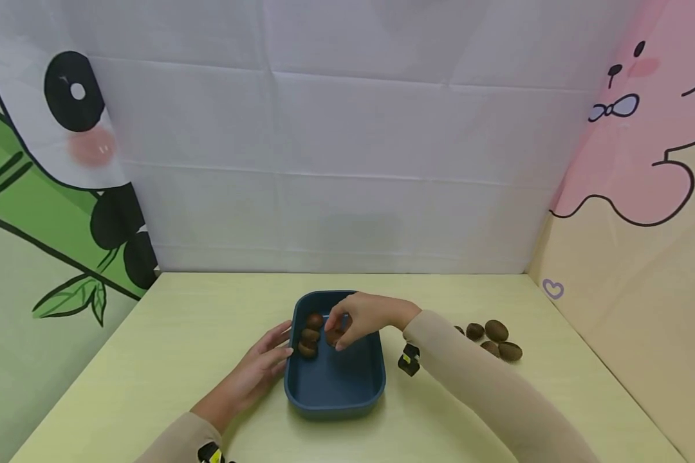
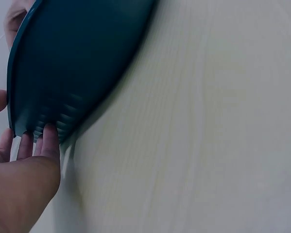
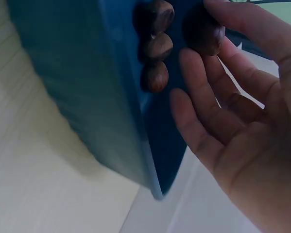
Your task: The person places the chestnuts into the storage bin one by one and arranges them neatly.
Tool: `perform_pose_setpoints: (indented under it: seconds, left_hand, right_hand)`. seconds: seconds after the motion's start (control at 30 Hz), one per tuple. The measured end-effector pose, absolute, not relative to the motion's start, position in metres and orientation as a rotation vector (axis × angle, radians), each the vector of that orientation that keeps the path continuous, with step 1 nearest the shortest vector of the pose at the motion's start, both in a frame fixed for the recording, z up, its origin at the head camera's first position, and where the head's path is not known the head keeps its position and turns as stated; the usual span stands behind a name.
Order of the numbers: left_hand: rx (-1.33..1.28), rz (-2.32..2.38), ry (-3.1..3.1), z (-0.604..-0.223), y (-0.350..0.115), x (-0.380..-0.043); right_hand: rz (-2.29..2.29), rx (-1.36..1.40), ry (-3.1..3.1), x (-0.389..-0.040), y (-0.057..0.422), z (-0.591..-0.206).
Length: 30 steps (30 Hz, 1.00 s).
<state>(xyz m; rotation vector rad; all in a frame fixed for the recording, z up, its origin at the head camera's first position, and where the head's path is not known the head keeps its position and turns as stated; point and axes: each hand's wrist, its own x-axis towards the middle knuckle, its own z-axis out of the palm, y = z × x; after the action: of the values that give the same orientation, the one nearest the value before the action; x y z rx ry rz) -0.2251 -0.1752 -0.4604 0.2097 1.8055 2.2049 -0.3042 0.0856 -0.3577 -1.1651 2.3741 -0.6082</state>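
Observation:
A dark blue rectangular tray (image 1: 337, 390) sits on the table. Along its left inner side, three brown chestnuts (image 1: 308, 348) lie in a row. My right hand (image 1: 375, 313) is over the tray and pinches another chestnut (image 3: 202, 30) between thumb and fingertips, just to the right of that row. Against the tray's left outer wall rests my left hand (image 1: 257, 366), its fingers fairly straight. In the left wrist view, the left fingertips (image 2: 50, 136) touch the ribbed outer wall, with the thumb near the rim.
Several chestnuts (image 1: 497, 331) lie in a loose group on the table to the right, partly hidden by my right sleeve (image 1: 469, 373). The pale yellow table (image 1: 220, 308) meets a white cloth wall (image 1: 347, 212) at the back, and printed panels stand on both sides.

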Motion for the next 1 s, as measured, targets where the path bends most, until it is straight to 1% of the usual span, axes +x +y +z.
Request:
perform_pose_setpoints:
  seconds: [0.2,0.47,0.8,1.0]
  left_hand:
    - [0.228,2.182,1.819,-0.460,-0.176,-0.225]
    - [0.239,2.185,1.821,-0.460,-0.178,-0.226]
    - [0.261,2.183,1.818,-0.460,-0.178,-0.225]
    - [0.255,2.182,1.807,-0.460,-0.180,-0.226]
  right_hand:
    - [-0.527,-1.228,2.369,-0.307,0.058,-0.371]
    - [-0.488,-1.254,2.328,-0.304,0.031,-0.377]
    - [-0.429,-1.244,2.337,-0.301,0.018,-0.389]
    - [-0.418,-1.171,2.349,-0.298,0.016,-0.391]
